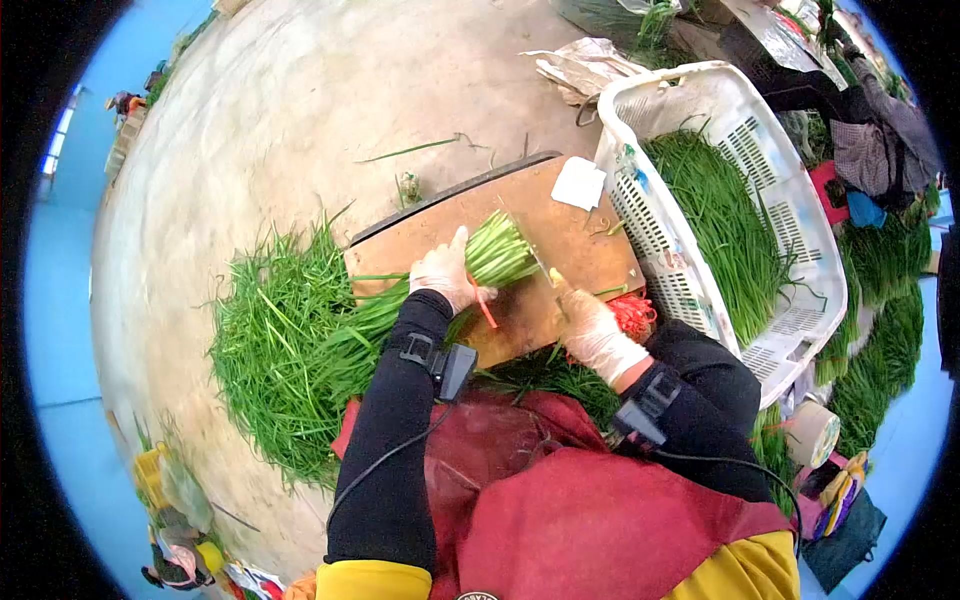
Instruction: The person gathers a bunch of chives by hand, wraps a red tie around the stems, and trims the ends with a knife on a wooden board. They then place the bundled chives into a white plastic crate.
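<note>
Gloved, my left hand (pixel 445 272) is wrapped round a bundle of green stalks (pixel 500 250), whose pale cut ends point right over the brown board (pixel 415 240). A red tie hangs by the fingers. The long leaves trail left from the hand to the leaf pile. My right hand (pixel 592 325), also gloved, grips a knife by its handle; the thin blade (pixel 542 265) stands beside the stalk ends. Whether the blade touches them I cannot tell.
A white basket (pixel 650 225) holding green leaves is on the right. A leaf pile (pixel 285 350) covers the floor at left. Red ties (pixel 632 316) lie beside my right hand, and a white square (pixel 578 183) on the board. A person (pixel 880 145) is at upper right.
</note>
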`<state>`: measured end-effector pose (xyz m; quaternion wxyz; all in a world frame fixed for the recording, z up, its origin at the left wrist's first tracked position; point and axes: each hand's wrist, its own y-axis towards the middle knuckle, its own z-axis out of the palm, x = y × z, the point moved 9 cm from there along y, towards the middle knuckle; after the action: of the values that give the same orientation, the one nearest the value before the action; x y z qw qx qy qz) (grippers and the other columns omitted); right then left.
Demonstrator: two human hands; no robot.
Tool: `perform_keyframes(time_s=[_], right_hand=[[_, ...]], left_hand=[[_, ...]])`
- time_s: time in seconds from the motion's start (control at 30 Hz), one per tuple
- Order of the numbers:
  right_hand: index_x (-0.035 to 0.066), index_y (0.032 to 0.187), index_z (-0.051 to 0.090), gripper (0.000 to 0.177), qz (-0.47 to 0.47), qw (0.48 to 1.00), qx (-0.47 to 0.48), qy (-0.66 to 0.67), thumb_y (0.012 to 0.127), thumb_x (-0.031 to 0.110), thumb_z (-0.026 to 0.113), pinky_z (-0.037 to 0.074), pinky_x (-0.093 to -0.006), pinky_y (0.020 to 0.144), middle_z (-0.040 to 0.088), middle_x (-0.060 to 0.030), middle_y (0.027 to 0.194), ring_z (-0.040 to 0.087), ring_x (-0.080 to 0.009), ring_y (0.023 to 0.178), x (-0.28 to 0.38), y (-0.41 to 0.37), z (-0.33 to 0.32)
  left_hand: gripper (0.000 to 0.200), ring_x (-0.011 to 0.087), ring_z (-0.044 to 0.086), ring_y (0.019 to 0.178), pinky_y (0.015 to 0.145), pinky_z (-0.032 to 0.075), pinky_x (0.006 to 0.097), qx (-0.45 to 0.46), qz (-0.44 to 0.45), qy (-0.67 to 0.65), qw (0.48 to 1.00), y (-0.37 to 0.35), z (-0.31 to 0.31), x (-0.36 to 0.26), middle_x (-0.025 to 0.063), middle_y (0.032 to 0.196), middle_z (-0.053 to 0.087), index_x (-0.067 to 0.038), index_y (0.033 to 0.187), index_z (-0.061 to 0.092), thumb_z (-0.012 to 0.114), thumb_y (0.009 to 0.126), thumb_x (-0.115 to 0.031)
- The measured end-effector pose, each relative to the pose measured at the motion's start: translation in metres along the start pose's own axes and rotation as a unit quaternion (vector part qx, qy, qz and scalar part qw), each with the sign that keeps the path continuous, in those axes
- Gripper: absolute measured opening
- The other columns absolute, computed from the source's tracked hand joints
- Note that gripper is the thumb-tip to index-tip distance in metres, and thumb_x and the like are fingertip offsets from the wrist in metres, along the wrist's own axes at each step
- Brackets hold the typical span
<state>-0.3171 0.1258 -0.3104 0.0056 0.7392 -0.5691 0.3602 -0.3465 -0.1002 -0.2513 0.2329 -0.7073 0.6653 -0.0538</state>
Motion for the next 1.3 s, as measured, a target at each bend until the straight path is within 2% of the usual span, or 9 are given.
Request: perform_keyframes(time_s=[0.23,0.33,0.47,0.57,0.9,0.97,1.23,1.27,1.3], right_hand=[[0.004,0.139,0.046,0.055,-0.060,0.939,-0.168,0.295,0.085,0.009,0.057,0.047,-0.0367,0.093,0.061,-0.0230,0.119,0.061,-0.0346,0.107,0.000,-0.006,-0.045],[0.005,0.141,0.046,0.056,-0.011,0.987,0.046,0.157,0.086,0.006,0.056,0.043,-0.0310,0.100,0.059,-0.0214,0.126,0.057,-0.0274,0.117,0.016,-0.007,-0.009],[0.006,0.141,0.046,0.055,-0.035,0.943,-0.097,0.315,0.087,0.008,0.056,0.046,-0.0317,0.093,0.062,-0.0191,0.121,0.060,-0.0273,0.108,-0.006,0.011,-0.036],[0.005,0.141,0.046,0.055,-0.063,0.990,0.014,0.126,0.087,0.008,0.057,0.047,-0.0344,0.091,0.063,-0.0195,0.117,0.062,-0.0285,0.102,0.039,-0.011,-0.020],[0.005,0.144,0.042,0.061,-0.067,0.929,-0.109,0.349,0.086,0.005,0.059,0.046,-0.0274,0.088,0.064,-0.0117,0.116,0.059,-0.0179,0.091,0.036,-0.005,-0.065],[0.009,0.144,0.043,0.057,-0.105,0.994,-0.008,0.035,0.088,0.010,0.056,0.047,-0.0301,0.088,0.064,-0.0154,0.112,0.060,-0.0234,0.092,0.060,-0.007,-0.038],[0.003,0.117,0.061,0.032,0.070,0.939,0.068,0.330,0.086,0.013,0.058,0.049,-0.0356,0.080,0.069,-0.0169,0.094,0.064,-0.0265,0.088,-0.024,0.018,-0.015],[0.003,0.118,0.061,0.033,-0.029,0.993,-0.064,0.093,0.086,0.012,0.059,0.050,-0.0377,0.079,0.069,-0.0172,0.103,0.065,-0.0267,0.092,-0.013,0.014,-0.044],[0.005,0.118,0.062,0.034,-0.087,0.954,-0.186,0.218,0.084,0.010,0.060,0.049,-0.0417,0.080,0.067,-0.0190,0.109,0.064,-0.0310,0.094,-0.050,0.028,-0.024]], left_hand=[[0.129,0.0348,0.058,0.114,0.096,0.047,0.0411,-0.019,-0.034,0.039,0.998,-0.012,-0.020,0.002,0.0214,0.121,0.059,-0.001,0.148,0.025,0.086,0.053,-0.063],[0.130,0.0350,0.058,0.114,0.096,0.047,0.0408,-0.002,-0.029,0.022,0.999,-0.011,-0.018,0.001,0.0225,0.124,0.057,0.000,0.148,0.025,0.086,0.052,-0.063],[0.129,0.0324,0.055,0.119,0.099,0.045,0.0431,-0.008,-0.021,0.019,1.000,-0.013,-0.015,0.004,0.0209,0.130,0.054,-0.001,0.148,0.026,0.086,0.051,-0.062],[0.128,0.0306,0.053,0.123,0.101,0.042,0.0459,-0.015,-0.017,0.020,1.000,-0.011,-0.013,0.005,0.0181,0.134,0.053,-0.004,0.148,0.027,0.086,0.051,-0.063],[0.129,0.0346,0.053,0.122,0.101,0.044,0.0421,-0.037,-0.002,0.034,0.999,-0.016,-0.013,0.005,0.0211,0.133,0.052,0.001,0.147,0.026,0.085,0.051,-0.063],[0.128,0.0346,0.053,0.122,0.101,0.044,0.0425,-0.052,0.006,0.043,0.998,-0.016,-0.019,0.001,0.0207,0.134,0.052,0.001,0.147,0.026,0.085,0.052,-0.063],[0.126,0.0334,0.054,0.122,0.099,0.044,0.0462,-0.027,-0.014,0.007,1.000,-0.022,-0.012,0.005,0.0183,0.133,0.053,-0.003,0.147,0.026,0.087,0.052,-0.057],[0.125,0.0333,0.053,0.122,0.100,0.044,0.0453,-0.047,0.003,0.007,0.999,-0.021,-0.012,0.004,0.0187,0.133,0.053,-0.002,0.147,0.026,0.087,0.052,-0.056],[0.125,0.0333,0.053,0.122,0.100,0.043,0.0444,-0.066,0.018,0.006,0.998,-0.022,-0.012,0.003,0.0191,0.132,0.054,-0.001,0.146,0.026,0.088,0.053,-0.055]])
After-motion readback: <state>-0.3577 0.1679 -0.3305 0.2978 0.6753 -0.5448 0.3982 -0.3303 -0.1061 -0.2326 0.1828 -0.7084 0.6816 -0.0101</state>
